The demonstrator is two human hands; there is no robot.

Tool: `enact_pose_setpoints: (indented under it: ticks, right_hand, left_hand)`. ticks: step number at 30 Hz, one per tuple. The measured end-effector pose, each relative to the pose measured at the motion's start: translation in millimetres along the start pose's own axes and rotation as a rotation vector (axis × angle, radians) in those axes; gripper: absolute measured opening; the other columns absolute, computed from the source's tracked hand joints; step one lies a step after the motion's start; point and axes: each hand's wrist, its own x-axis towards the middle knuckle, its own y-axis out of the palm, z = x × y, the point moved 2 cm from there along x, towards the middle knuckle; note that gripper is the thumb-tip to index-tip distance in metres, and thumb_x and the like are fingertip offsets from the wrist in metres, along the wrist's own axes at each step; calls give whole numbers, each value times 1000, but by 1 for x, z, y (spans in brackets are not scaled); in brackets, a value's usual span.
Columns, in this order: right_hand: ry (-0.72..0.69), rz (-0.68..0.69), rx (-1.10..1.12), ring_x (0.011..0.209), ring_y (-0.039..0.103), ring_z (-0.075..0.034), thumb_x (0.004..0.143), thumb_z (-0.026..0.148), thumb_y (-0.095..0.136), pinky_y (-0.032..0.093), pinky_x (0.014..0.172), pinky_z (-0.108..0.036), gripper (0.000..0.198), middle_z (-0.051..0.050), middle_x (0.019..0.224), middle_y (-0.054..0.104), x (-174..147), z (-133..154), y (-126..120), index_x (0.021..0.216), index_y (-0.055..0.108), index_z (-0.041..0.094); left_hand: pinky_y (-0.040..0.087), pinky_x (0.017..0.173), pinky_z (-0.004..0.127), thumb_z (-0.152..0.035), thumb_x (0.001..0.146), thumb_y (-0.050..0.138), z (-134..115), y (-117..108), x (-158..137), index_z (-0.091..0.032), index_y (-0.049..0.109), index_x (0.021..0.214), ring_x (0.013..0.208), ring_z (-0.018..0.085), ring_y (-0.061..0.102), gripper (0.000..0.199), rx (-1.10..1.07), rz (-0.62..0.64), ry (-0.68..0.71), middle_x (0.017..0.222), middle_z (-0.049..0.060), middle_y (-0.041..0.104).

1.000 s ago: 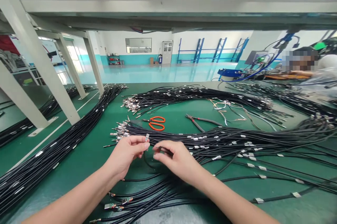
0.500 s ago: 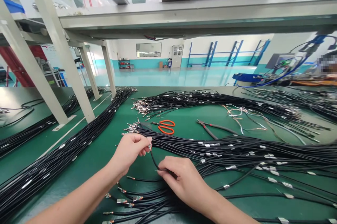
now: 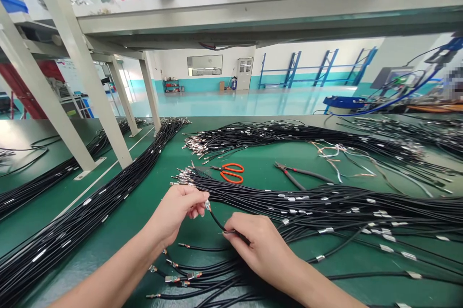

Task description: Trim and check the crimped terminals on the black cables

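Note:
My left hand (image 3: 186, 204) pinches the metal connector end of a black cable (image 3: 216, 221) between thumb and fingertips. Farther along the same cable, my right hand (image 3: 253, 238) is closed on it, thumb against the index finger. The cable bows slightly in the short stretch between my hands. Below them on the green table lie several cable ends with metal connectors (image 3: 172, 279). Just beyond my hands runs a bundle of black cables (image 3: 260, 197) with white labels, its terminal ends near my left hand.
Orange-handled scissors (image 3: 232, 173) and pliers (image 3: 300, 175) lie behind the near bundle. Another cable bundle (image 3: 289, 133) is farther back, with loose stripped wires (image 3: 336, 158) beside it. A long bundle (image 3: 119, 187) runs along the left. Shelf posts (image 3: 81, 71) stand on the table under a shelf (image 3: 253, 13).
The view has shifted slightly. Both hands keep their hold on the cable; my right hand sits a little farther right, and slightly more cable shows between the hands.

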Motion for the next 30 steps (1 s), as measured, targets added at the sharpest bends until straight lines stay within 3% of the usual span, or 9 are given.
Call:
enact_pose_setpoints:
  ticks: [6,10,13,17,19,22,26,30]
  right_hand:
    - [-1,23,-23,59,46,-10,80,9,43,33,55,-20,13,1,67,55,0,0,-1,74,52,17]
    - [-55,114,-132,62,47,-11,82,13,43,33,56,-22,13,0,69,55,0,1,4,77,54,17]
    - [-69,222,-227,69,47,-13,81,13,46,33,57,-23,12,0,76,55,-1,3,12,80,56,19]
    - [-70,317,-239,75,47,-14,82,18,47,35,58,-23,11,0,84,53,-1,7,19,81,57,22]
    - [-68,337,-223,77,46,-14,82,18,47,35,59,-24,11,0,85,52,-2,8,19,84,57,23]
    - [-67,362,-215,79,46,-15,80,15,48,36,59,-24,12,0,87,51,-3,9,16,86,56,23]
    - [-104,390,-283,79,47,-16,80,12,45,36,57,-26,20,-2,90,50,-4,11,17,97,53,21]
    - [-149,414,-320,78,47,-17,81,11,43,38,58,-27,27,-3,89,51,-5,15,19,105,51,20]
  left_hand:
    - [31,48,21,-27,69,57,-6,-2,0,-14,56,50,47,8,42,23,119,55,7,47,-1,52]
    - [38,57,23,-27,70,56,-30,-19,7,-16,66,67,59,12,50,15,462,223,87,64,2,62]
    - [41,63,24,-32,71,57,-56,-46,14,-20,67,87,71,15,55,23,562,103,192,80,4,65]
    - [43,61,24,-39,74,55,-75,-65,9,-18,66,88,71,16,56,28,539,-74,268,77,5,65]
    - [43,67,25,-38,76,53,-70,-59,-1,-19,65,87,75,16,56,25,614,-3,266,80,3,65]
    - [42,77,27,-28,80,49,-47,-39,-23,-23,64,89,86,16,55,19,801,203,279,93,1,63]
    - [36,88,27,-18,84,40,-11,-17,-50,-28,58,104,101,15,48,28,891,366,340,110,0,56]
    - [37,82,25,-13,84,40,16,-10,-54,-25,61,98,89,14,51,27,870,415,361,95,-1,62]
